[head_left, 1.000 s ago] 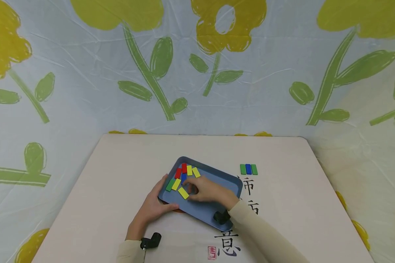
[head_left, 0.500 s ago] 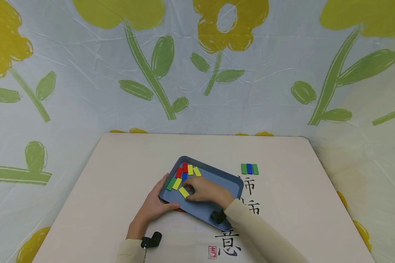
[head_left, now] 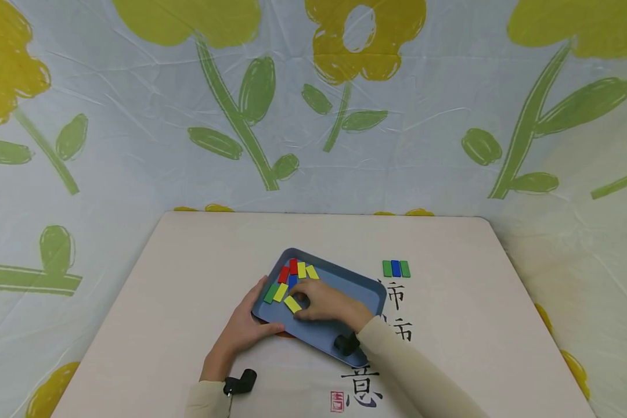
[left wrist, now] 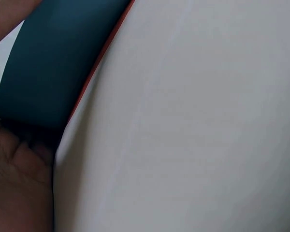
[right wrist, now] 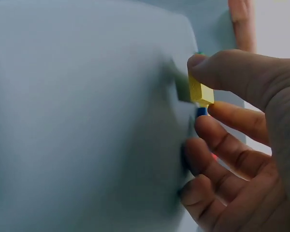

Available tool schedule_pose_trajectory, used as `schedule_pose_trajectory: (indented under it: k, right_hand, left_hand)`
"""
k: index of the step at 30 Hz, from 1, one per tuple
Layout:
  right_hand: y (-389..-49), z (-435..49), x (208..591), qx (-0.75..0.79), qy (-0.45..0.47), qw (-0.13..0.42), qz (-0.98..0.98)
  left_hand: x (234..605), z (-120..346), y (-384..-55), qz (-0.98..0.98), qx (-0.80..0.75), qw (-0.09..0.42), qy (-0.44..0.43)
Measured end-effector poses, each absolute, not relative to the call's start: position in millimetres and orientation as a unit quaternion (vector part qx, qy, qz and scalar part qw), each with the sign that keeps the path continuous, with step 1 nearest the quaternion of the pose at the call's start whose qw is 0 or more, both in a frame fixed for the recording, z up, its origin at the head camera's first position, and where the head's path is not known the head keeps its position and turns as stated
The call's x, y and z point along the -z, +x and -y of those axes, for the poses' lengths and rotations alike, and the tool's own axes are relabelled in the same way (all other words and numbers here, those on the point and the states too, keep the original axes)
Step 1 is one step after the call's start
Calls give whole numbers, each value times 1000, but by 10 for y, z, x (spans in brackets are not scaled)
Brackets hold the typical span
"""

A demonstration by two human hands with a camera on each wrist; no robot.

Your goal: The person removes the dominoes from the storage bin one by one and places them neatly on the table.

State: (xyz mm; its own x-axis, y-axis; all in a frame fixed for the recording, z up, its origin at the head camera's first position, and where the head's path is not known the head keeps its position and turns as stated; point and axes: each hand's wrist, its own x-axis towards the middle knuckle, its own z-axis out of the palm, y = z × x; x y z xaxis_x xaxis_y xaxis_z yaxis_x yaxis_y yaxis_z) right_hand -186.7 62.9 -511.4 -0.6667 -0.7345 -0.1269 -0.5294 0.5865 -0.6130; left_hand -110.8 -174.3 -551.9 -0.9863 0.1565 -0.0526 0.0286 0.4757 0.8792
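Observation:
My left hand (head_left: 244, 325) grips the near left corner of a blue-grey tray (head_left: 350, 287), thumb along the front rim. In the left wrist view the tray's dark side (left wrist: 53, 72) lies against that hand. My right hand (head_left: 328, 302) reaches over the tray and pinches a small yellow block (head_left: 292, 304) between thumb and finger. The right wrist view shows the thumb on the yellow block (right wrist: 201, 92). Beside it in the tray lie a green block (head_left: 271, 293), a blue block (head_left: 292, 281) partly behind my fingers, a red block (head_left: 283, 274) and several other red and yellow ones.
On the table (head_left: 198, 249), right of the tray, a blue block (head_left: 396, 269) stands between two green ones in a row. Black brush characters (head_left: 363, 386) mark the tabletop. Something reddish (head_left: 285, 335) shows under the tray's front edge. A flower-printed cloth (head_left: 386, 174) hangs behind.
My right hand has shifted slightly left, and its thumb has come in against the yellow block. The left hand and the tray stay where they were.

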Motion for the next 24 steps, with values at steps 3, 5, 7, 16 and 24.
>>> schedule_pose_trajectory:
  k: [3, 5, 7, 16, 24]
  right_hand:
    - [-1876, -699, 5044, 282, -356, 185, -871]
    - [-1879, -769, 4971, 290, -347, 182, -873]
    - [-1889, -856, 4898, 298, -338, 176, -875]
    - [-2032, -1335, 4699, 307, -301, 107, -897]
    - [-2069, -1821, 4586, 329, -241, 93, -909]
  left_hand:
    - [5518, 1740, -1109, -856, -510, 61, 55]
    - [5518, 1738, -1109, -858, -508, 59, 54]
    - [5517, 1737, -1109, -858, -507, 59, 53]
    - [5507, 1739, -1100, -856, -511, 63, 52]
    - [5502, 1730, -1096, -853, -515, 68, 51]
